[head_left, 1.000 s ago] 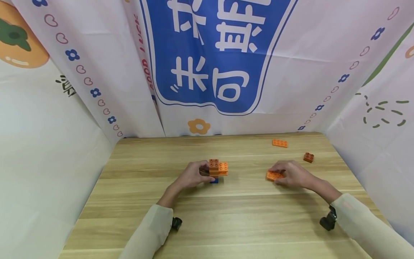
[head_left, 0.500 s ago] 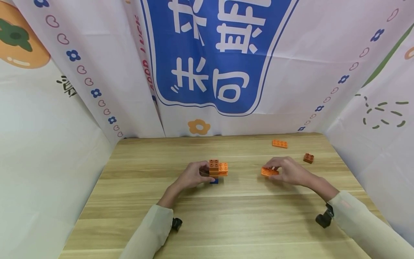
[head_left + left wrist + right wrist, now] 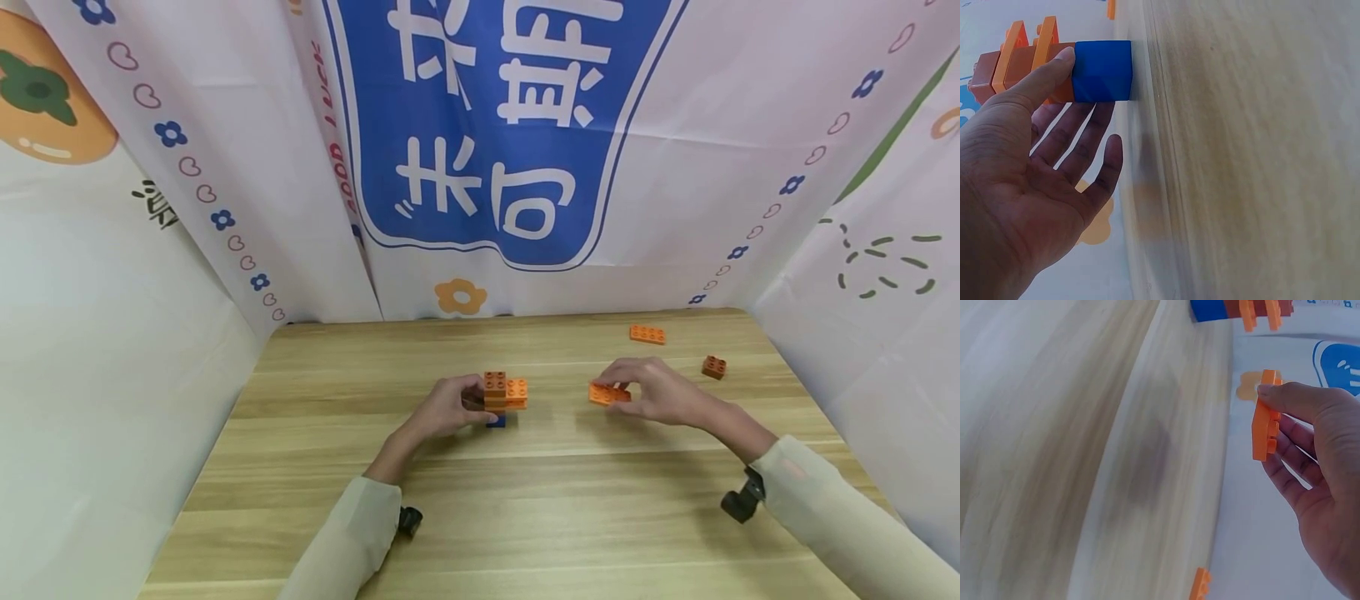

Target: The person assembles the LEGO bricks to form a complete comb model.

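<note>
A small tower of building blocks (image 3: 495,392) stands on the table at centre. In the left wrist view it has a blue block (image 3: 1103,71) at its base, with brown blocks and two thin orange plates alternating above. The orange plates jut out to the tower's right in the head view. My left hand (image 3: 447,406) grips the tower from the left, its thumb (image 3: 1063,59) on the brown block just above the blue one. My right hand (image 3: 660,392) pinches an orange studded plate (image 3: 1264,419) between thumb and fingers, raised over the table to the right of the tower.
Another orange plate (image 3: 647,334) lies near the table's back edge on the right. A brown block (image 3: 714,367) sits close by, nearer the right edge. Printed cloth (image 3: 675,208) walls off the back and both sides of the wooden table (image 3: 525,517).
My right hand has lifted the orange plate and carried it left, closer to the tower. The left hand has kept its hold on the tower in the same place.
</note>
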The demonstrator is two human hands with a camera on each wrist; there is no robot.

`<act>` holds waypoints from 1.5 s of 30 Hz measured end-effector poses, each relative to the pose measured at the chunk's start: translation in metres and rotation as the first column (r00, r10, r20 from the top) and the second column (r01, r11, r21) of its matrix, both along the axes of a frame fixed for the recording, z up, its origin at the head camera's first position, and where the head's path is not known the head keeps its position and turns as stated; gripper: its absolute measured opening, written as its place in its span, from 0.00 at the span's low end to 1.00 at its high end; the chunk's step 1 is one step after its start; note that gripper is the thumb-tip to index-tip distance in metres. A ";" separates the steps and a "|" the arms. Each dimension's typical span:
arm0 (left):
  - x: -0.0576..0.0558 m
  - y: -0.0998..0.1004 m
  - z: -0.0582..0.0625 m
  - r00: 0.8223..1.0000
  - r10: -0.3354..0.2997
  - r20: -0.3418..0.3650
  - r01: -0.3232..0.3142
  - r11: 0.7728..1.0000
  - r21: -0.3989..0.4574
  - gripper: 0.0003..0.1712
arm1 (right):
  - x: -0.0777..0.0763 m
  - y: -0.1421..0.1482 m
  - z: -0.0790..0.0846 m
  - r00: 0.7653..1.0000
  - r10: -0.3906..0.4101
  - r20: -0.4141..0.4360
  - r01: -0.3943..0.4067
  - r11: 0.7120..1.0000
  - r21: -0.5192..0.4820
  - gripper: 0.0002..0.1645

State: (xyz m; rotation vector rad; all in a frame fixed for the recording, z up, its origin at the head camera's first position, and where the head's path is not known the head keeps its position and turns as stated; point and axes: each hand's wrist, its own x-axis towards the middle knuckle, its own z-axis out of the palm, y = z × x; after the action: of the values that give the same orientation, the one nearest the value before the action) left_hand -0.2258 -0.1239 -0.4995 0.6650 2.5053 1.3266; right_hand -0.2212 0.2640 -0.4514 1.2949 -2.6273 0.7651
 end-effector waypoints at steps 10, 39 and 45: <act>0.000 0.000 -0.001 1.000 -0.005 -0.014 0.005 1.000 -0.008 0.15 | 0.001 -0.019 0.012 0.999 0.045 0.014 -0.045 0.999 -0.017 0.24; -0.001 0.000 -0.002 1.000 -0.010 -0.022 0.010 1.000 0.008 0.14 | -0.003 -0.074 0.031 0.991 0.125 -0.051 -0.127 0.991 -0.048 0.22; -0.001 0.000 -0.002 1.000 -0.013 -0.012 0.013 1.000 0.019 0.14 | -0.004 -0.085 0.033 0.986 0.150 -0.075 -0.155 0.985 -0.069 0.22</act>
State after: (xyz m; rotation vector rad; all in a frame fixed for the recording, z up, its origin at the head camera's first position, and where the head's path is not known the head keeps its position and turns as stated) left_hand -0.2265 -0.1237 -0.5014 0.6941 2.4961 1.3479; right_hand -0.2252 0.1787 -0.4181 1.4869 -2.4428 0.8152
